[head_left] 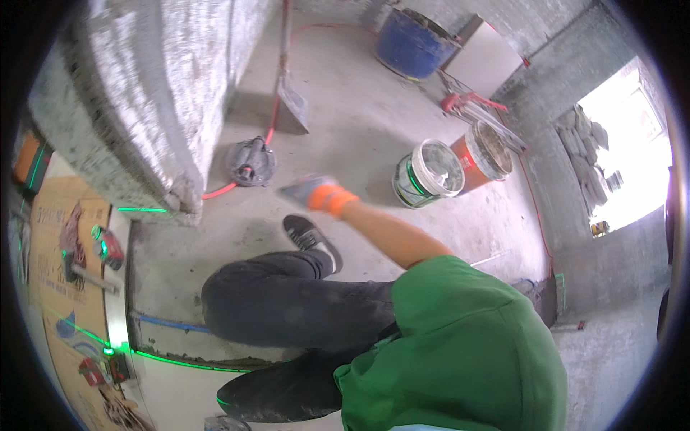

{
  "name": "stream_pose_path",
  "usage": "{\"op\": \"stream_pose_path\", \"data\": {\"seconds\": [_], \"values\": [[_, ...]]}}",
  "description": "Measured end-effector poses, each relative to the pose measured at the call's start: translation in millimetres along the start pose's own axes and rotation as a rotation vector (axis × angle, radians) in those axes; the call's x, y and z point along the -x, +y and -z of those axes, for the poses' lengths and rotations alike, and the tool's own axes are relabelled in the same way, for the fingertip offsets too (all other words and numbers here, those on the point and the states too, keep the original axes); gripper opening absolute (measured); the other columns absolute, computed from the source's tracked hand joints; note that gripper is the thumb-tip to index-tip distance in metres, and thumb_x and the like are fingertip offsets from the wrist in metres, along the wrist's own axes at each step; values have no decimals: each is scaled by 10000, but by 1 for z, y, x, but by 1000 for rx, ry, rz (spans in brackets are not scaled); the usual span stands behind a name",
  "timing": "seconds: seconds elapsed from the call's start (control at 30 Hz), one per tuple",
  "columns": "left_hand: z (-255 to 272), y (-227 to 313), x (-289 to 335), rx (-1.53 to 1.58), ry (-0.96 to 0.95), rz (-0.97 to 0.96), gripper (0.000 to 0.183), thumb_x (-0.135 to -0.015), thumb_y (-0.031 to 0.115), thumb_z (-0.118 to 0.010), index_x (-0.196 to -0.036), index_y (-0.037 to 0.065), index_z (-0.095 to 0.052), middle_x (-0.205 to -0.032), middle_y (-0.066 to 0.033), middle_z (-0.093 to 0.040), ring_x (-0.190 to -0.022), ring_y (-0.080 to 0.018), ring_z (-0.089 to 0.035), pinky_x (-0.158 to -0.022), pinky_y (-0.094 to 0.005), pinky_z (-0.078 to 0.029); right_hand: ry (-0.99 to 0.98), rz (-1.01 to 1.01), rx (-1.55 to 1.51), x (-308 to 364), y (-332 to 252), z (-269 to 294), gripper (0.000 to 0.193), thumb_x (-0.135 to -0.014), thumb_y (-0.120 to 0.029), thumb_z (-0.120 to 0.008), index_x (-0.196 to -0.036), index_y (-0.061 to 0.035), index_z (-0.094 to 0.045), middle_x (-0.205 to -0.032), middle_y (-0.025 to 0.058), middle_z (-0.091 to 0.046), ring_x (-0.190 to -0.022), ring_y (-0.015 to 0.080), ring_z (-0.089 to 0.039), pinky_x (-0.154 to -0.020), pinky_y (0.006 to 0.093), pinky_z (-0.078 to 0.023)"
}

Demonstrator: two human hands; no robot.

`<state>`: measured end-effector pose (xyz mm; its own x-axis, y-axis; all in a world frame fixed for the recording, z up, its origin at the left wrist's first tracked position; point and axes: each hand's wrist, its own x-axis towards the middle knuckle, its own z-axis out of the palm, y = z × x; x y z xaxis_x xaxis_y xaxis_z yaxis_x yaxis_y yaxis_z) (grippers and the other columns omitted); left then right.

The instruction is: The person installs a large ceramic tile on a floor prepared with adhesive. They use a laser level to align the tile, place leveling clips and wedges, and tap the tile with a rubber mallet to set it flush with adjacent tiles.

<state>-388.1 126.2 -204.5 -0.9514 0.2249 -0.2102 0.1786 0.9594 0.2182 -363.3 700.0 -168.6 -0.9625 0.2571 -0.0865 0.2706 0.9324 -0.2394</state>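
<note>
My right hand point(310, 192), in a grey glove with an orange cuff, reaches out over the bare concrete floor. Motion smears its fingers, so their pose and any small thing in them cannot be made out. Nearest to it, apart from the fingertips, is a round dark grey device point(251, 162) with a knob and an orange cord. A shovel point(293, 100) stands upright behind that device, its blade on the floor. My left hand is not seen; a small grey shape point(226, 424) at the lower edge is too cut off to name.
Two buckets, one white point(440, 167) and one orange point(471, 159), stand to the right. A blue tub point(411, 44) and a leaning board point(486, 57) are farther back. At left, a rough wall end point(162, 108), cardboard point(54, 258) with tools, and green laser lines point(187, 364).
</note>
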Motion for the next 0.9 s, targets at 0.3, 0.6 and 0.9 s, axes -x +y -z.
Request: {"op": "stream_pose_path", "data": {"seconds": [0.3, 0.6, 0.9], "values": [[28, 9, -38, -291, -132, 85, 621, -831, 458, -442, -1358, 148, -332, -1259, -210, -477, -1125, -303, -508, -969, -404, -352, 185, -1131, 363, 158, 319, 38, 293, -777, -313, -546, -886, -70, -668, -998, 125, -641, -887, 317, -626, -725, 397, -499], [57, 37, -85, -727, -284, 110, 656, -839, 556, -407, -1374, 187, -318, -1247, -207, -492, -1120, -293, -520, -969, -411, -352, 167, -684, 164, 86, 212, -19, 239, -829, -250, -488, -931, -82, -624, -881, 186, -632, -829, 343, -612, -748, 402, -485], [30, 79, -134, -100, -216, -43, 577, -795, 142, -605, -1323, 88, -380, -1361, -174, -363, -1260, -321, -335, -1028, -385, -284, 124, -381, 133, 42, 198, 32, 301, -779, -280, -570, -1024, -119, -637, -1113, 119, -590, -1001, 278, -567, -883, 359, -435]]}}
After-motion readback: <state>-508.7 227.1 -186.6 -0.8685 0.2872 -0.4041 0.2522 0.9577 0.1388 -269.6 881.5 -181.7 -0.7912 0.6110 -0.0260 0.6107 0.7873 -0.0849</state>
